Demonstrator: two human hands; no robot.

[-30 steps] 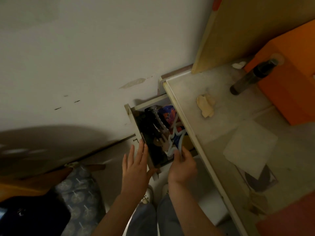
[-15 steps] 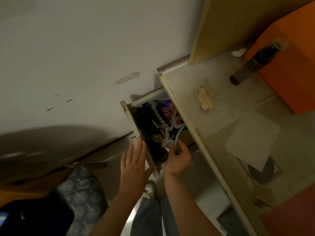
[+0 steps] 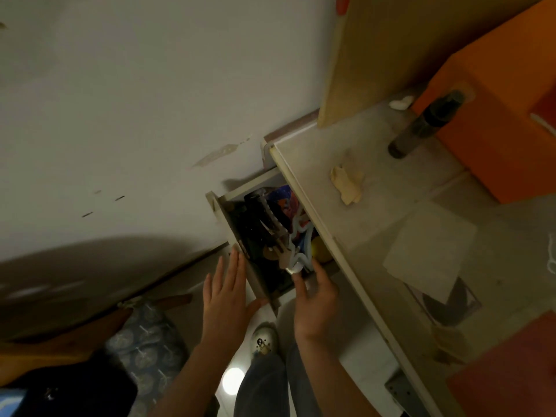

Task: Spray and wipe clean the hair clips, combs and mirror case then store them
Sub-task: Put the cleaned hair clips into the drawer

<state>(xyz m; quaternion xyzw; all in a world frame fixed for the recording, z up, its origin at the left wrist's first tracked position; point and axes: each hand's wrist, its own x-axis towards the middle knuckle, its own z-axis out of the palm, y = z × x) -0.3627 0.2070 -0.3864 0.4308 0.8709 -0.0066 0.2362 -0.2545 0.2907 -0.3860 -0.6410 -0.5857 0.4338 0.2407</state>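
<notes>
Pale-blue, star-outlined plastic hair clip (image 3: 299, 236) lies in the open cream drawer (image 3: 224, 210) beneath the edge of the beige tabletop (image 3: 346, 139). Its long axis runs from the near end of the drawer toward the far end, roughly parallel to the tabletop edge. Its near end sits at the fingertips of the right hand (image 3: 316, 293).

Right hand: fingers partly curled, index finger and thumb reaching up to the clip's near tip. Whether they pinch it or only touch it cannot be told; the contact area is washed out by glare. The clip lies directly ahead of this hand, up and away from the person, so the right hand is plainly the nearer one.

Left hand (image 3: 227, 291): fingers straight and spread, laid flat against the outer face of the drawer front, thumb at its lower corner. It holds nothing.

Other drawer contents: dark combs and clips (image 3: 264, 224), packed close beside the blue clip on its left, and an orange-and-blue patterned item (image 3: 284, 203) at the far end.

Assessment: storage stage. Closing the drawer would fall to the left hand, once the right hand withdraws clear of the gap under the tabletop edge.
</notes>
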